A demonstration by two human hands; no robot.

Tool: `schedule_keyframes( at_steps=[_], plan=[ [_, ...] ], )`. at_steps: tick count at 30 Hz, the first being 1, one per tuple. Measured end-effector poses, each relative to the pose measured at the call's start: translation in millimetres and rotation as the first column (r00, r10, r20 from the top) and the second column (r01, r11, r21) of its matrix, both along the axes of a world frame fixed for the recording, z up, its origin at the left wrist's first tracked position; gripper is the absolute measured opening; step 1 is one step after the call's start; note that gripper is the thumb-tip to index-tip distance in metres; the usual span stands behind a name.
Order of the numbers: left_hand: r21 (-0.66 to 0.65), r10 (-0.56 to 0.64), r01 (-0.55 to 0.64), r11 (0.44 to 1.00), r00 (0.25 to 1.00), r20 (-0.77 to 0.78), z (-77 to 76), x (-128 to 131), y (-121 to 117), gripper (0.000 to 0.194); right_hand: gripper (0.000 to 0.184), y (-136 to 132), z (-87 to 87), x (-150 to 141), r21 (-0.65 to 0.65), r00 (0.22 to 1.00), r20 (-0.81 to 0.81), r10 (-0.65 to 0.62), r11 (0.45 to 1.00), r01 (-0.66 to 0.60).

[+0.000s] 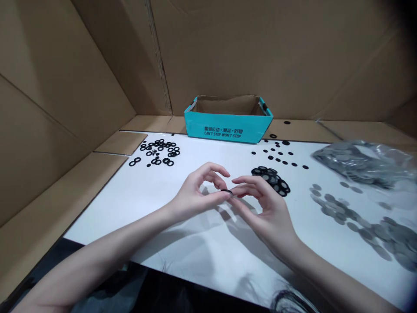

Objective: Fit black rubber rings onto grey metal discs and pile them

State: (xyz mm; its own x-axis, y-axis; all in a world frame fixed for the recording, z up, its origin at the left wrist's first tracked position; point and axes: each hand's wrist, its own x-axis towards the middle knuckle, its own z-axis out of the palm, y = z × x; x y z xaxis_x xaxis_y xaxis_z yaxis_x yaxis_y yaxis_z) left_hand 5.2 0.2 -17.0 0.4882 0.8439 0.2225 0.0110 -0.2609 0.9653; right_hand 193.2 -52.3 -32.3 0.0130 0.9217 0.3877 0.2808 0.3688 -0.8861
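Head view: a thin black rubber O-ring point(226, 191) is held edge-on near the middle of the frame, above a white tabletop point(97, 217). It is pinched by the thumb and fingertips of the left hand point(195, 194), while the fingertips of the right hand point(262, 206) are pressed to it from the other side. The hands are thus brought together on the ring, with their remaining fingers curved and raised.

At 1 o'clock from the hands, just beyond the right hand, a heaped stack of black-rimmed round grey discs point(272, 180) is piled on the tabletop. Past it, small solid black discs point(278, 157) are scattered. At 10 to 11 o'clock, a loose spread of black rubber rings point(159, 152) is laid out, with some rings touching one another. At 3 to 4 o'clock, flat grey discs point(358, 221) are strewn in an overlapping band, and at 2 o'clock a clear plastic bag of grey discs point(361, 163) is lying at the table's far corner. At 12 o'clock, an open teal cardboard box point(228, 119) printed "CAN'T STOP WON'T STOP" is standing at the far edge of the tabletop. The table is enclosed by tan corrugated cardboard walls point(65, 65).
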Motion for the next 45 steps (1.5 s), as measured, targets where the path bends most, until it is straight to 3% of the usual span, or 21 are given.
schedule_keyframes(
  at_steps=[6,13,21,26,36,45],
  plan=[
    [0.012,0.009,-0.008,1.0,1.0,-0.014,3.7,2,-2,0.026,0.021,3,3.4,3,-0.035,0.999,-0.024,0.043,0.998,-0.043],
    [-0.009,-0.086,0.086,0.996,0.995,-0.056,6.3,-2,0,0.029,0.02,4,9.6,11,-0.01,0.99,-0.047,0.136,0.991,-0.136],
    [-0.176,-0.182,0.18,0.968,0.983,0.004,3.8,-5,3,0.035,0.019,2,14.9,12,0.02,0.988,0.002,0.153,0.988,-0.153],
    [-0.24,-0.17,0.178,0.954,0.984,0.054,2.7,-2,1,0.039,0.019,2,12.8,11,0.028,0.989,0.008,0.148,0.988,-0.149],
    [-0.181,-0.113,0.115,0.977,0.993,0.025,5.6,-2,-2,0.041,0.023,2,13.5,11,0.039,0.987,0.008,0.161,0.986,-0.162],
    [-0.009,-0.18,0.18,0.984,0.981,-0.076,6.1,-4,1,0.028,0.021,1,11.3,12,0.026,0.987,0.018,0.16,0.987,-0.161]
  ],
)
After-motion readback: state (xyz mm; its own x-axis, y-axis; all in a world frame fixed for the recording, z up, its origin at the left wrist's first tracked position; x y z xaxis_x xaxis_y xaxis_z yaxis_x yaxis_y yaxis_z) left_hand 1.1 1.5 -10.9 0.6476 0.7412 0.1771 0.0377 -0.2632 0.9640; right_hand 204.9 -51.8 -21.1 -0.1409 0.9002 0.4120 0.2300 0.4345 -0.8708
